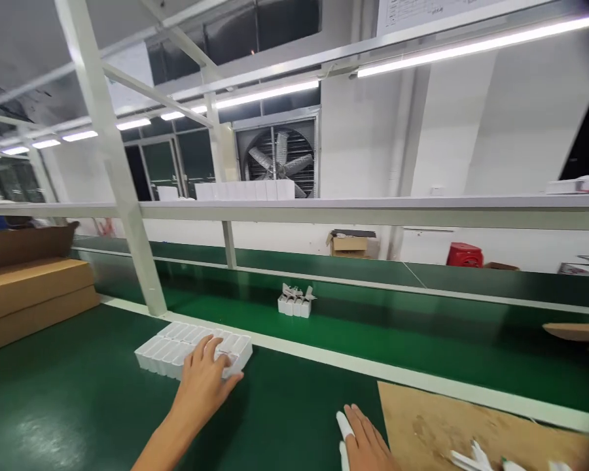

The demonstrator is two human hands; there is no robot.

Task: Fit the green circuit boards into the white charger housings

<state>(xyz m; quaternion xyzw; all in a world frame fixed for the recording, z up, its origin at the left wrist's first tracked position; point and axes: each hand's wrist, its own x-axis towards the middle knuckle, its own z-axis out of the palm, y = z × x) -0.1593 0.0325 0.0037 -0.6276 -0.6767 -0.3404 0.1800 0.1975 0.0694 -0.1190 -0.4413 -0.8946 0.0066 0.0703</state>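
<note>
Two rows of small white open-topped boxes (177, 343) stand side by side on the green table at the left. My left hand (206, 376) is over the right part of the front row, fingers apart and slightly bent, thumb off to the right. Its fingertips seem to touch the box tops, and it covers some of the boxes. Low in the picture, my right hand (368, 441) hovers over or rests on the table with fingers stretched out. White covers are on two of its fingers; nothing shows in it, though its lower part is cut off.
A brown board (422, 418) with small white pieces (471, 458) lies at right. Beyond a pale rail, a green conveyor belt (255, 304) carries a cluster of white boxes (294, 306). Large cardboard boxes (34, 294) stand left, beside a white upright post (127, 216). A shelf (353, 212) crosses above.
</note>
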